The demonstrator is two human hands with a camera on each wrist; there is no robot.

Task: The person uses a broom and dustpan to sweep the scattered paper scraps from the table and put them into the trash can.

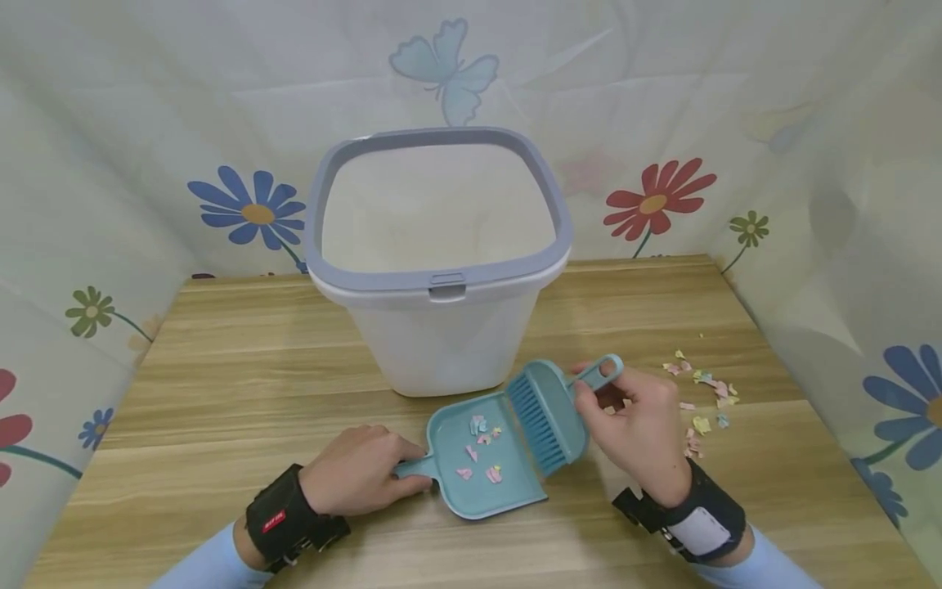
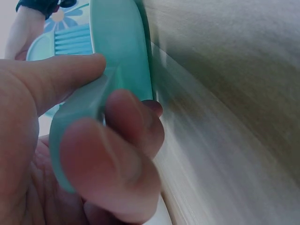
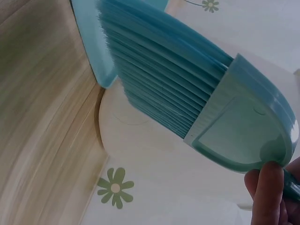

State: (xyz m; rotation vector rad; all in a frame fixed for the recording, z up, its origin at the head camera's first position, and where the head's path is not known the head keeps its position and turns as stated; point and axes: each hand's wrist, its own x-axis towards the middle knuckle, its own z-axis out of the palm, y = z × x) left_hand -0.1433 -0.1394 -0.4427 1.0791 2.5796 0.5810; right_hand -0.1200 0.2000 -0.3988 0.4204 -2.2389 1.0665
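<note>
A small teal dustpan (image 1: 478, 458) lies flat on the wooden table (image 1: 221, 393) with a few coloured paper scraps (image 1: 482, 446) in it. My left hand (image 1: 361, 478) grips its handle (image 2: 79, 112) at the pan's left end. My right hand (image 1: 640, 421) holds the handle of a matching teal brush (image 1: 548, 413); its bristles (image 3: 159, 84) rest at the pan's right edge. More paper scraps (image 1: 702, 397) lie scattered on the table to the right of my right hand.
A white bin with a grey rim (image 1: 437, 245) stands open just behind the dustpan. Flowered cloth (image 1: 662, 196) hangs round the table on three sides. Both wrists carry black straps.
</note>
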